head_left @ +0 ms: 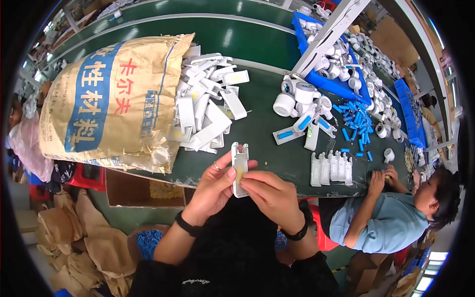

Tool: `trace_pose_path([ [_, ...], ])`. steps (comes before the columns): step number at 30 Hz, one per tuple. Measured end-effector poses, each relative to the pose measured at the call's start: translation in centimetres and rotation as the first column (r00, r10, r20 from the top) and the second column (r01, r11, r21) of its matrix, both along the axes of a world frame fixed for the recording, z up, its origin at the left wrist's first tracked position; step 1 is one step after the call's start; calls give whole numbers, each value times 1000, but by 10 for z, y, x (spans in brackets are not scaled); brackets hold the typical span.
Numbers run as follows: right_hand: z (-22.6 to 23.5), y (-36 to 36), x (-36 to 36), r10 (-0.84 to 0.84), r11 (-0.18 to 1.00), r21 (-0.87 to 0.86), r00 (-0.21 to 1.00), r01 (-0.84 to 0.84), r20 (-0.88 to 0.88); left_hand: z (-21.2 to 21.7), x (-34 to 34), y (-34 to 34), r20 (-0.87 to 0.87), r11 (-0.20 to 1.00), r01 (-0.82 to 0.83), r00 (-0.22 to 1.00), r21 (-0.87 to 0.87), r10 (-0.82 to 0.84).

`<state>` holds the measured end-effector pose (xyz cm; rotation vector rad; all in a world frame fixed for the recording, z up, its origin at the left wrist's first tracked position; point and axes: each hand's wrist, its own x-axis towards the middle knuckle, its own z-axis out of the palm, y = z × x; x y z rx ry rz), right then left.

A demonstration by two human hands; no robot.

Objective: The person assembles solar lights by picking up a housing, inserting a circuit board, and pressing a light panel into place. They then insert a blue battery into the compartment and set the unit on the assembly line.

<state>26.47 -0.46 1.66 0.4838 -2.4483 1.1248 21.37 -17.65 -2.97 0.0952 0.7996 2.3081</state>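
Over the near edge of the bench, my left hand (210, 193) is closed around a long white plastic housing (240, 154), held upright with its hollow side facing me. A pale yellow sticker (239, 172) shows inside it. The thumb and fingers of my right hand (274, 195) are pinched together at that sticker, partly hiding it and the housing's lower part. Left of my hands, a heap of similar white housings (213, 123) spills from a large paper sack (109, 99); some have yellow patches. To the right, several housings (331, 169) stand in a neat row.
Blue cylindrical cells (357, 121) lie heaped at the right, near round white device heads (299, 94) and a blue bin (336, 81). A co-worker in a blue shirt (383, 222) sits right of me. Below the bench is a cardboard box (131, 190) with yellow scraps.
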Motion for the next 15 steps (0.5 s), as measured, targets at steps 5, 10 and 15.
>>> trace_pose_path([
  [5, 0, -3, 0, 20, 998, 56, 999, -18, -25, -4, 2, -3, -7, 1000, -5, 1000, -21, 5],
  [10, -3, -7, -4, 13, 998, 59, 998, -9, -60, -3, -2, -5, -4, 999, 0, 1000, -36, 0],
  [15, -12, -4, -5, -16, 1000, -10, 1000, 15, -25, -2, -2, -4, 31, 999, 13, 999, -38, -11],
])
